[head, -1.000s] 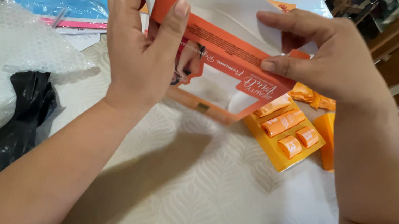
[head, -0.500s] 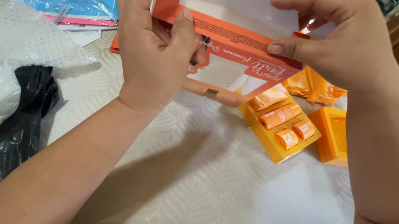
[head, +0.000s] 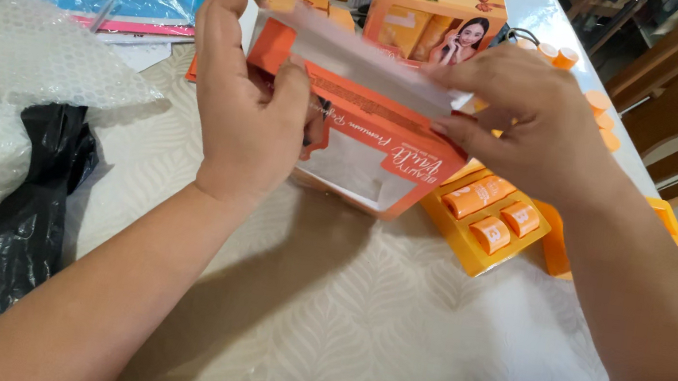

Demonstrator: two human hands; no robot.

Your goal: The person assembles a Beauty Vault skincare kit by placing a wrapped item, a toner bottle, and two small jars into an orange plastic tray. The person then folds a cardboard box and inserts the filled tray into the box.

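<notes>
Fingers around orange carton (both sides)

Bright, even daylight fills the scene, strongest at the far right. The forearms cast soft shadows on the table toward the near left, and its far edge shows pale glare. Focus is sharp in the middle; the edges bend slightly.
</notes>
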